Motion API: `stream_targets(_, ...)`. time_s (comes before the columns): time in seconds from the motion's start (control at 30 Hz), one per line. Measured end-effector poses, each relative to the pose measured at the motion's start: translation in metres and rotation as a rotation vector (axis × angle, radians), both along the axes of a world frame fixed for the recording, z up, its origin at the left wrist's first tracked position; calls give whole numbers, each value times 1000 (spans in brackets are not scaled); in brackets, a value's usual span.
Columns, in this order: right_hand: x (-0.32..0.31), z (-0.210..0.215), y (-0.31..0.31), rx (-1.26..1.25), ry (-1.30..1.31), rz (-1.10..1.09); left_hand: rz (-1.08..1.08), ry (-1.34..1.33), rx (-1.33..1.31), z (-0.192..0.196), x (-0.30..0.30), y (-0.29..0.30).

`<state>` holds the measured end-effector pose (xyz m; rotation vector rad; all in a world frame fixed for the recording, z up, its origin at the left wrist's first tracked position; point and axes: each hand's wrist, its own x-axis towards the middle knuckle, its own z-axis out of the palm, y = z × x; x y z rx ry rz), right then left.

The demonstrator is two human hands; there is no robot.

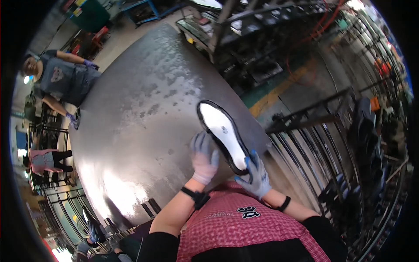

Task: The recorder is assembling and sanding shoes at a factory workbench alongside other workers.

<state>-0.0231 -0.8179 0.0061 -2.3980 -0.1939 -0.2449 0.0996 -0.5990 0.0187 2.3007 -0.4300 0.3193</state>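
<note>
A long shoe sole [224, 131], white on its upper face with a black rim, is tilted over the near right part of a grey metal table. My right hand [258, 178], in a grey glove with blue fingertips, grips its narrower near end, thumb and fingers at the rim. Beside the sole's left edge is my left hand [204, 158], also gloved and slightly blurred. Its fingers stretch upward, apart from the thumb, and hold nothing. Whether its fingertips touch the rim I cannot tell.
The worn metal table [131, 131] spreads ahead. A co-worker [65, 78] stands at its far left edge; another person [46, 161] is farther back. At lower left, a neighbour's gloved hand [94, 231] shows. A barred rack [314, 148] with dark items stands right; machinery [244, 52] lies beyond.
</note>
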Motion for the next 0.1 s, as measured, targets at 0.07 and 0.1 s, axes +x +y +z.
stream_targets(0.07,26,8,19,-102,132,-20,167,108,-56,-26,-11,68)
stream_targets(0.1,41,10,28,-104,117,1,250,169,-90,-41,-19,103)
